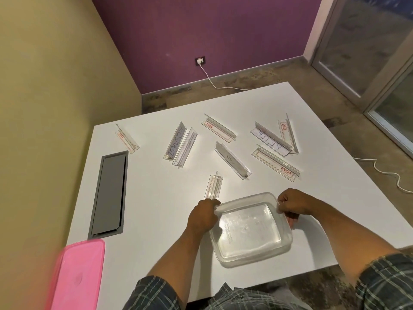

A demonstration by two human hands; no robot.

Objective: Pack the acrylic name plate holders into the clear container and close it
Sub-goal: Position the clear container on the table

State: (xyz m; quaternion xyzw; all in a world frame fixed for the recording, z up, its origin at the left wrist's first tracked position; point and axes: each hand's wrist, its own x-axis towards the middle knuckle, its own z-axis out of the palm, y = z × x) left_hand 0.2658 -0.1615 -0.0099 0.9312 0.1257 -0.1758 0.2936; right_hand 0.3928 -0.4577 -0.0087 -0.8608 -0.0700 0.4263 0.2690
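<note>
White table (156,198), hands (245,213) on empty container (252,233)

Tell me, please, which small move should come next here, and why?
Probably release the left hand from the clear container and reach for the nearest name plate holder, just beyond it. The container sits open and empty, both hands hold its rim, and every holder still lies on the table.

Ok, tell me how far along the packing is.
Barely started. Done: the pink lid is off, lying at the table's near left corner. In hand: the left hand and right hand grip opposite rims of the clear container, which is empty. Left: all the name plate holders lie scattered on the table; each needs packing, then the lid goes on.
</note>
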